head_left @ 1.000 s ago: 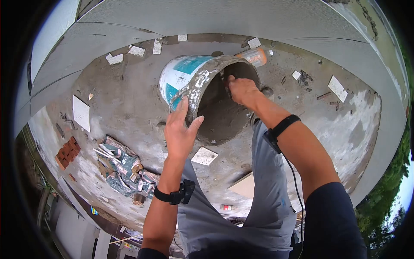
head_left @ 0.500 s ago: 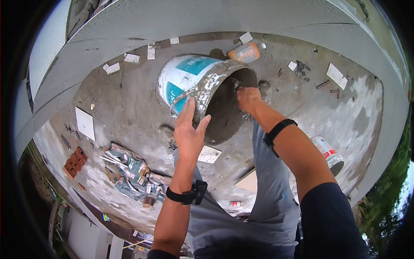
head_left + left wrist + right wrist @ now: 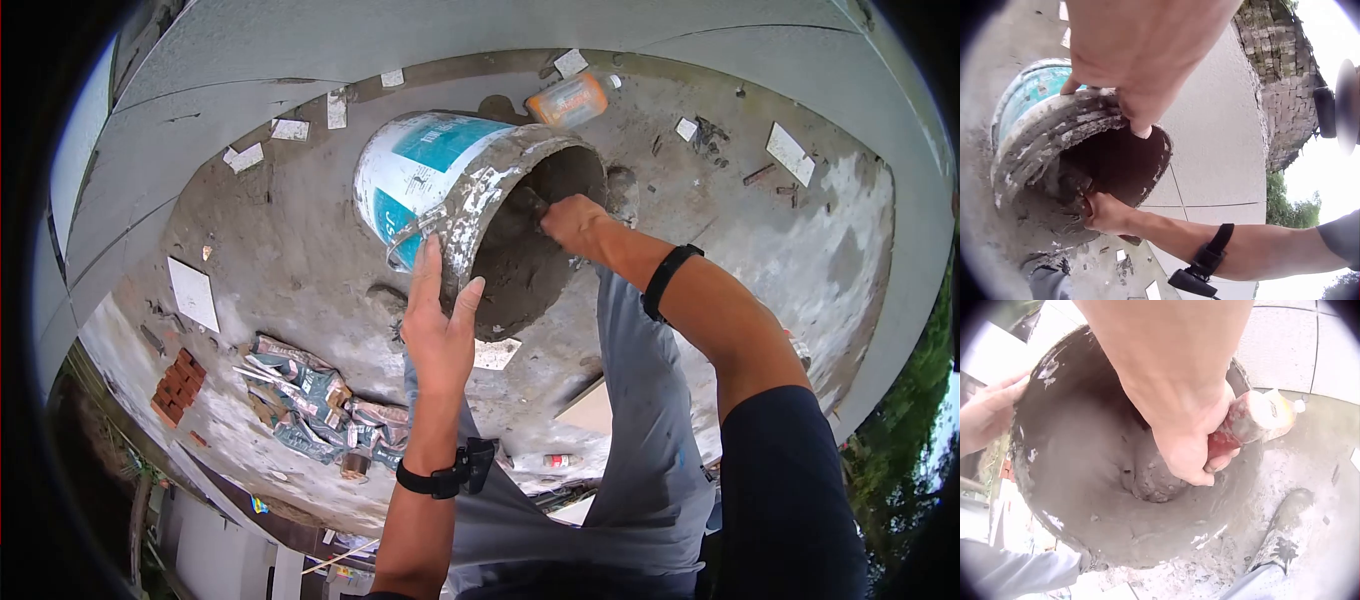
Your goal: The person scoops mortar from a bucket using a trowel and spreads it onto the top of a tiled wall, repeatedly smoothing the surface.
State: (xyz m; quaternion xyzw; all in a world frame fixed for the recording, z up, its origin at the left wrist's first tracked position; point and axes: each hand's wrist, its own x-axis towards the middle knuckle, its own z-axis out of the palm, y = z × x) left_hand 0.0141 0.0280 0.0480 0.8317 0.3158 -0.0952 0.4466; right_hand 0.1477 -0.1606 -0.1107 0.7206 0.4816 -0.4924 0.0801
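Observation:
A white and teal bucket point(image 3: 440, 150), its rim crusted with mortar, lies tilted on its side with the mouth toward me. My left hand point(image 3: 437, 330) holds its near-left rim, fingers along the outside and thumb at the inner edge. Grey wet mortar point(image 3: 520, 285) coats the inside. Reaching into the mouth, my right hand point(image 3: 575, 225) grips the red handle point(image 3: 1225, 439) of a trowel. In the right wrist view, the handle's mortar-smeared end sticks out past the fist. The trowel's blade is mostly hidden by the hand and mortar.
An orange-labelled bottle point(image 3: 568, 100) lies behind the bucket. White tile pieces point(image 3: 193, 293) are scattered over the concrete floor. Crumpled bags point(image 3: 315, 400) and red bricks point(image 3: 180, 385) lie at left. A pale low wall point(image 3: 480, 35) curves round the far side.
My right hand has shifted about inside the bucket's mouth, first toward me, then slightly back and deeper. The left hand stays at the rim. The head view has shifted a little.

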